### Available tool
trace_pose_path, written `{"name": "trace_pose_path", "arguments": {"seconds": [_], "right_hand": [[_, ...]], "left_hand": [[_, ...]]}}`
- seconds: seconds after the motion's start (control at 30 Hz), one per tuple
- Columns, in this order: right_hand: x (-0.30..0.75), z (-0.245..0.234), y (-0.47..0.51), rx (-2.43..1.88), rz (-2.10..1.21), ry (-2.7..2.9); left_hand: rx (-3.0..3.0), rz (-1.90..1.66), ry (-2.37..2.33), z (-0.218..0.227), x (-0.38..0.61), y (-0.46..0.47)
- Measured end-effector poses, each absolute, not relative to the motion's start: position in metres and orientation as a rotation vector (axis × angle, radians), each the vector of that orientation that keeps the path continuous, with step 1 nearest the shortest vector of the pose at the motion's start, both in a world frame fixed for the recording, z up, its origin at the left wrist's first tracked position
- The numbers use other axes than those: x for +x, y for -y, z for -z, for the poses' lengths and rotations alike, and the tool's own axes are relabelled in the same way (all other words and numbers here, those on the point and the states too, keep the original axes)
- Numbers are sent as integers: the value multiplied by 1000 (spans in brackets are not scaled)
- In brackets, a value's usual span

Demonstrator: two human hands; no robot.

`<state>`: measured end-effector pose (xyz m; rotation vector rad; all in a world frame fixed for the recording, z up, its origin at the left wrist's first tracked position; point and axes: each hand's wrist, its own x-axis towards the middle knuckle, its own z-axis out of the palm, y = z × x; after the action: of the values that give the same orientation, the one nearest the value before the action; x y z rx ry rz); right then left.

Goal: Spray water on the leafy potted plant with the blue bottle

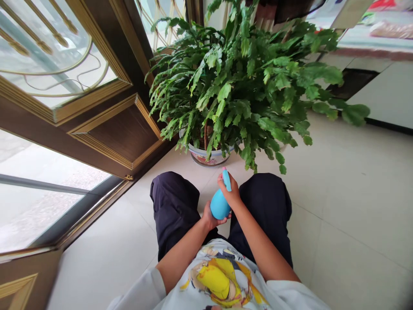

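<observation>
I squat on a pale tiled floor with both hands between my knees. My left hand (210, 218) cups the round body of a blue spray bottle (220, 203) from below. My right hand (231, 192) is closed around the bottle's blue head, whose pink tip points at a plant. That large leafy green plant (245, 82) stands just ahead in a patterned ceramic pot (206, 156).
A brown door with gold trim and glass panes (97, 112) stands open on the left, with a low threshold (80, 215) beside my left knee. Dark trousers cover my knees (174, 202). Pale floor tiles (348, 189) stretch to the right.
</observation>
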<state>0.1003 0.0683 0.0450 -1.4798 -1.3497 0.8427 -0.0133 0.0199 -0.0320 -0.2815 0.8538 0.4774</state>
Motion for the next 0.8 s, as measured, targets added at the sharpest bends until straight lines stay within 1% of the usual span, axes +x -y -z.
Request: {"name": "trace_pose_path", "arguments": {"seconds": [0.23,0.4,0.57,0.8], "right_hand": [[96,-50,-72,-1504,-770,1357],[100,-53,-72,-1420,-835,1277],[110,-50,-72,-1425,-891,1182],[108,-58,-69,-1315,-939,1262]], "left_hand": [[-241,-479,-820,31,-18,-24],[-212,-483,-854,28,-21,-26],[-199,-493,-854,24,-17,-25],[-223,-551,-911,17,-14,-24]]}}
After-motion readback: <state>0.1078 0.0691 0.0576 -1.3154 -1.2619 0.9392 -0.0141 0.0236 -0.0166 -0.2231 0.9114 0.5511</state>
